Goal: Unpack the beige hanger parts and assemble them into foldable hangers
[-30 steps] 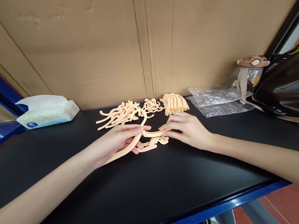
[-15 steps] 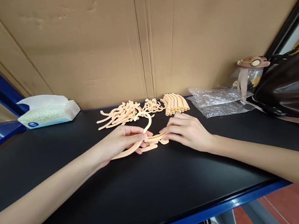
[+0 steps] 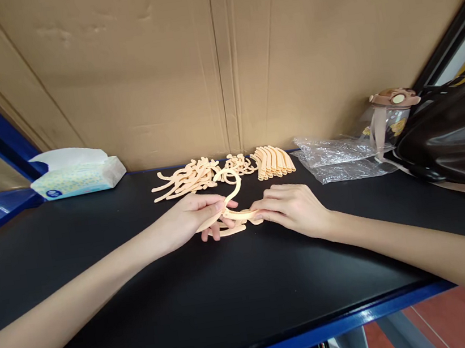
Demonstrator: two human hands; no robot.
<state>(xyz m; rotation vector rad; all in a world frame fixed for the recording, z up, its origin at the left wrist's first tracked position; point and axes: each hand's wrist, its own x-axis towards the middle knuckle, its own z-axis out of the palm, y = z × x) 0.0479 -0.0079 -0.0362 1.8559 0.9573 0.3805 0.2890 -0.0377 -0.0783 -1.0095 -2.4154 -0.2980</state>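
Here, the left hand [image 3: 187,217] pinches a cream plastic hook [image 3: 238,186] and the right hand [image 3: 297,206], at three o'clock, a curved cream plastic bar [image 3: 240,216].

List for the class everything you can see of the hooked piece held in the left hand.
The hooked piece is pale cream and looks like smooth plastic. Its upper end bends into a rounded, open hook; its lower arm slants down toward the left, partly hidden by the left hand, whose thumb and fingers pinch it. Near those fingertips it meets a curved strip; whether they are joined is unclear.
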